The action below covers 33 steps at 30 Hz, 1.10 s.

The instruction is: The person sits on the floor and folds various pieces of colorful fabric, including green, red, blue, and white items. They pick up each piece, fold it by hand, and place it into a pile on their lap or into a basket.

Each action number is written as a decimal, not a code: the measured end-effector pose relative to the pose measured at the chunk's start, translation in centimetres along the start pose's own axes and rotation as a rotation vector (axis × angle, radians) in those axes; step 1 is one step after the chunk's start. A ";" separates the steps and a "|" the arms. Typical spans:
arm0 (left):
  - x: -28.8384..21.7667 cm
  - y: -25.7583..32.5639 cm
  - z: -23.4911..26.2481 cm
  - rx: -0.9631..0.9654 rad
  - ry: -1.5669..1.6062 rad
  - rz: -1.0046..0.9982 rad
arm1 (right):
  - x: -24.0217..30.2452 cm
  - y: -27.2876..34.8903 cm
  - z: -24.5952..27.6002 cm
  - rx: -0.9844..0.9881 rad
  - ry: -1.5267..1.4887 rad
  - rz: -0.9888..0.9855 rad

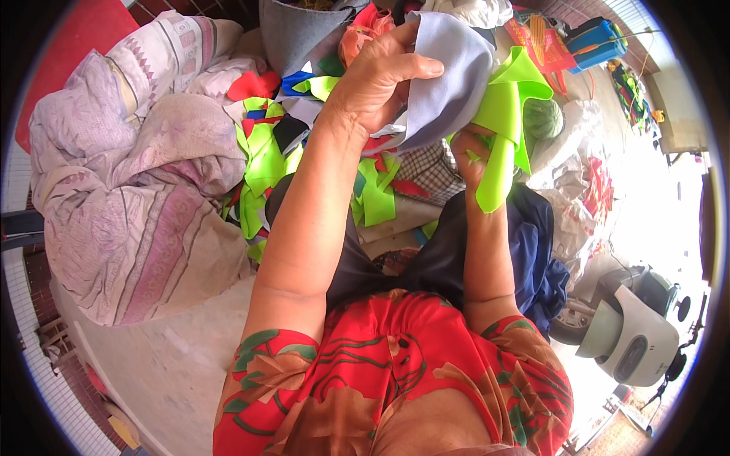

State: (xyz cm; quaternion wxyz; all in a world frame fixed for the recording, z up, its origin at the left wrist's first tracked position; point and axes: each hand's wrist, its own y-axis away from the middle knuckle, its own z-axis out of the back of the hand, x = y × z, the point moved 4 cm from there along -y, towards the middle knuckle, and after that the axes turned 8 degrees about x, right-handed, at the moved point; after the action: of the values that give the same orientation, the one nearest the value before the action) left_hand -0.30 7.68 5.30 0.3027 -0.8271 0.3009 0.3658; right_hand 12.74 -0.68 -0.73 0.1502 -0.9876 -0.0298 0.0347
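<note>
Gripping grey cloth, left hand, right hand pinching neon-green strip (grips closed), grey felt tub behind

A person in a short-sleeved red top printed with green and brown leaf shapes, worn over dark trousers; both forearms are bare, and no rings or wristbands show on either arm.

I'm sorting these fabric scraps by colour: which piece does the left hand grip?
The pale lavender-grey cloth, pinched by the left hand. The right hand holds a neon green strip instead, like the green scraps in the pile below.
</note>
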 end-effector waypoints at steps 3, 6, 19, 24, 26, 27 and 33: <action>0.2 0.0 0.0 0.018 -0.005 -0.012 | -0.2 0.1 0.1 0.034 -0.033 -0.011; -0.1 0.1 -0.4 0.035 -0.018 -0.020 | -0.3 0.1 0.2 -0.003 0.034 0.018; 0.2 -0.1 0.3 0.072 -0.049 0.057 | 2.3 -0.1 -0.7 -0.191 0.478 0.199; -0.1 -0.1 0.4 0.011 -0.083 -0.016 | 6.8 -1.6 -3.7 -0.048 0.708 0.307; 0.0 -0.3 0.0 -0.038 0.133 0.022 | 9.4 -1.5 -5.2 -0.041 0.785 0.361; 0.1 -0.3 0.7 -0.039 0.131 -0.002 | 10.2 -1.7 -5.8 -0.101 0.861 0.408; 0.3 -0.4 2.0 -0.107 0.074 -0.070 | 16.0 -1.5 -4.3 -0.371 1.402 0.472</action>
State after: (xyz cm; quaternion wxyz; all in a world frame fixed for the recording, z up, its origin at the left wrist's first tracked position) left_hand -0.68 9.26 4.11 0.2591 -0.8650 0.2628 0.3399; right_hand 28.97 0.58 2.82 -0.0457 -0.7676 0.2793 -0.5750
